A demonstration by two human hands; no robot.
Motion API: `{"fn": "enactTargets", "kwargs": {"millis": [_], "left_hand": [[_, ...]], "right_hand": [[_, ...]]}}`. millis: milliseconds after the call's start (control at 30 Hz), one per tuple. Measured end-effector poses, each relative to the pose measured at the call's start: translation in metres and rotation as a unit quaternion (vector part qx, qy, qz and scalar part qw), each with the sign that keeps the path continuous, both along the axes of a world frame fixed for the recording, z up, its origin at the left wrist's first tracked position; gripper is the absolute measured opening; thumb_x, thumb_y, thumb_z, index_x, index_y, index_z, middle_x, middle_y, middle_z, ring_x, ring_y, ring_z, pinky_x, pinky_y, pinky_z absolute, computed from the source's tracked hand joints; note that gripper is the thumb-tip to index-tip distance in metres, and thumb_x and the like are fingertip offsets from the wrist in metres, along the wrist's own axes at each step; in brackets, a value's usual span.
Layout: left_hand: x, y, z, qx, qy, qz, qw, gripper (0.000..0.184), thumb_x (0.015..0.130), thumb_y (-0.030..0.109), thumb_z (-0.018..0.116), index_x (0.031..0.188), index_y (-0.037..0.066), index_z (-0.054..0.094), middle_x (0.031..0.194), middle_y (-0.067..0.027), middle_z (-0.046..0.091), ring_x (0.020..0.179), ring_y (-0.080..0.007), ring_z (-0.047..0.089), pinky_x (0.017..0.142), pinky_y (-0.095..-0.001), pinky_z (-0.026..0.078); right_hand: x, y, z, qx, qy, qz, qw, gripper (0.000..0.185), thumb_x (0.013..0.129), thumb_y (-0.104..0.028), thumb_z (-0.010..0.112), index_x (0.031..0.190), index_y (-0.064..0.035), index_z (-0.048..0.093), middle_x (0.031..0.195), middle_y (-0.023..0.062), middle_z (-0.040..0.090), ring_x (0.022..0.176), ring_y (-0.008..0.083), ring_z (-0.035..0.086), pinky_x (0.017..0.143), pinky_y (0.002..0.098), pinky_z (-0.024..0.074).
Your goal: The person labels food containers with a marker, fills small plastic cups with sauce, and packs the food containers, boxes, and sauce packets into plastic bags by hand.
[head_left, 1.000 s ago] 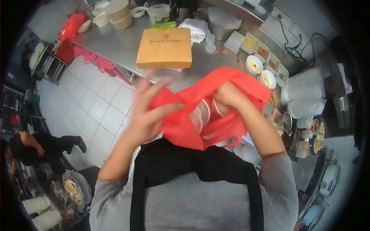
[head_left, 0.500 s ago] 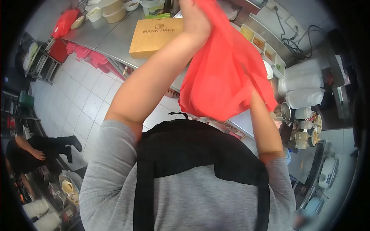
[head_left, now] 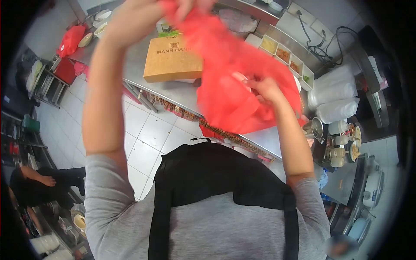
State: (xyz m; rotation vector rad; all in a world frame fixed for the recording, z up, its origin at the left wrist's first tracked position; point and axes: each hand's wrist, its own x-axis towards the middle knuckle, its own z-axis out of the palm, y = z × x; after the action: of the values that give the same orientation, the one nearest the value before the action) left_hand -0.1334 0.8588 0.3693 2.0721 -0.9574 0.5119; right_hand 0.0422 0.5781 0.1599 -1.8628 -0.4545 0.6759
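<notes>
Sitting at the left end of the steel table [head_left: 169, 91], near its far corner, a red bundle [head_left: 71, 41] lies beside a small pale bowl [head_left: 86, 40]. Next comes the left hand [head_left: 145, 17], raised above the far edge, its fingers closed around the gathered top of a large red bag [head_left: 236, 102]. Below that hand, close to the front edge, lies a brown box [head_left: 171, 60] lettered MANN HANN, with green leaves [head_left: 171, 33] just behind it. The red bag stretches slantwise from the left hand down to the table's front edge, partly covering the box's right side. At the bag's lower right, the right hand [head_left: 266, 90] touches the cloth with bent fingers; whether they pinch it or a blurred pale thing [head_left: 239, 77] beside them, I cannot tell. Along the back edge farther right, four white containers [head_left: 287, 64] stand in a row, then clear plastic packs [head_left: 333, 93] and, nearer, a metal pot [head_left: 313, 128].
</notes>
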Motion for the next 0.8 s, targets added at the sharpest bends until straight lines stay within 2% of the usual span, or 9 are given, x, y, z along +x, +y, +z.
{"fn": "enactTargets", "kwargs": {"millis": [33,100,200,300,400,500,567,633,800], "left_hand": [[-0.024,0.009,0.006,0.127,0.01,0.075,0.989,0.005,0.079,0.011,0.05,0.078,0.006,0.051,0.083,-0.0078,0.053,0.088,-0.0216,0.054,0.093,-0.0387,0.04],[-0.06,0.007,0.003,0.315,-0.033,0.314,0.895,0.004,0.068,0.006,0.054,0.066,0.005,0.051,0.083,-0.009,0.053,0.091,-0.0254,0.055,0.103,-0.0461,0.03],[-0.061,0.003,-0.041,0.376,-0.046,0.417,0.826,0.005,0.066,0.003,0.057,0.071,0.004,0.057,0.085,-0.0069,0.054,0.09,-0.024,0.054,0.103,-0.0485,0.029],[-0.046,0.007,-0.09,0.468,0.129,0.391,0.782,0.021,0.061,0.0,0.061,0.081,0.006,0.061,0.101,-0.0076,0.052,0.11,-0.0227,0.049,0.109,-0.0537,0.02],[-0.052,0.004,-0.104,0.415,0.219,0.377,0.799,0.034,0.061,0.002,0.064,0.094,0.008,0.063,0.113,-0.009,0.049,0.119,-0.0232,0.044,0.11,-0.0544,0.019],[-0.059,-0.035,-0.068,0.345,0.018,0.365,0.864,0.044,0.064,0.007,0.068,0.107,0.01,0.059,0.125,-0.0093,0.047,0.13,-0.0271,0.036,0.11,-0.0546,0.019],[-0.062,-0.058,-0.078,0.26,0.017,0.233,0.937,0.042,0.064,0.012,0.072,0.104,0.01,0.059,0.122,-0.0095,0.051,0.128,-0.0276,0.039,0.108,-0.0544,0.023],[-0.055,-0.081,-0.104,0.253,0.007,0.135,0.958,0.039,0.066,0.019,0.073,0.102,0.01,0.06,0.114,-0.0094,0.056,0.121,-0.0285,0.046,0.104,-0.0509,0.03],[-0.023,-0.095,-0.17,0.237,0.052,0.273,0.931,0.026,0.077,0.022,0.066,0.099,0.009,0.062,0.106,-0.009,0.059,0.104,-0.0277,0.054,0.092,-0.0449,0.04]], "right_hand": [[-0.01,0.002,0.012,-0.067,0.061,-0.068,0.994,0.031,0.078,-0.028,0.072,0.096,-0.0028,0.065,0.067,0.0018,0.059,0.054,0.012,0.053,0.051,0.0306,0.0437],[-0.024,-0.003,0.019,-0.08,-0.093,-0.026,0.992,0.028,0.079,-0.025,0.071,0.096,-0.0036,0.066,0.066,0.0016,0.058,0.054,0.0114,0.053,0.05,0.0296,0.0432],[-0.035,-0.017,0.056,-0.038,-0.11,0.056,0.992,0.022,0.08,-0.02,0.069,0.094,-0.0031,0.065,0.069,0.0023,0.06,0.059,0.0113,0.056,0.053,0.0281,0.0454],[-0.031,-0.04,0.117,0.055,-0.004,0.11,0.992,0.017,0.08,-0.013,0.066,0.092,-0.0014,0.063,0.075,0.0038,0.064,0.065,0.0116,0.06,0.059,0.0263,0.0487],[-0.002,-0.069,0.16,0.126,0.038,0.081,0.988,0.016,0.08,-0.008,0.064,0.093,-0.0005,0.062,0.081,0.0055,0.065,0.071,0.012,0.062,0.064,0.0242,0.0493],[0.044,-0.091,0.174,0.138,-0.056,-0.015,0.989,0.017,0.082,-0.012,0.063,0.095,-0.0019,0.062,0.082,0.0047,0.064,0.071,0.0113,0.061,0.062,0.024,0.0482],[0.072,-0.092,0.166,0.096,-0.14,-0.076,0.983,0.019,0.084,-0.015,0.06,0.097,-0.0013,0.059,0.079,0.0031,0.061,0.067,0.0109,0.058,0.06,0.0232,0.0475],[0.102,-0.082,0.136,0.001,-0.203,-0.101,0.974,0.021,0.083,-0.017,0.061,0.096,-0.0012,0.06,0.077,0.0037,0.06,0.064,0.0111,0.058,0.056,0.0243,0.0477],[0.163,-0.024,0.002,-0.086,-0.203,-0.118,0.968,0.022,0.081,-0.019,0.063,0.093,0.0,0.064,0.07,0.0082,0.064,0.052,0.0149,0.059,0.046,0.0284,0.0469]]}}
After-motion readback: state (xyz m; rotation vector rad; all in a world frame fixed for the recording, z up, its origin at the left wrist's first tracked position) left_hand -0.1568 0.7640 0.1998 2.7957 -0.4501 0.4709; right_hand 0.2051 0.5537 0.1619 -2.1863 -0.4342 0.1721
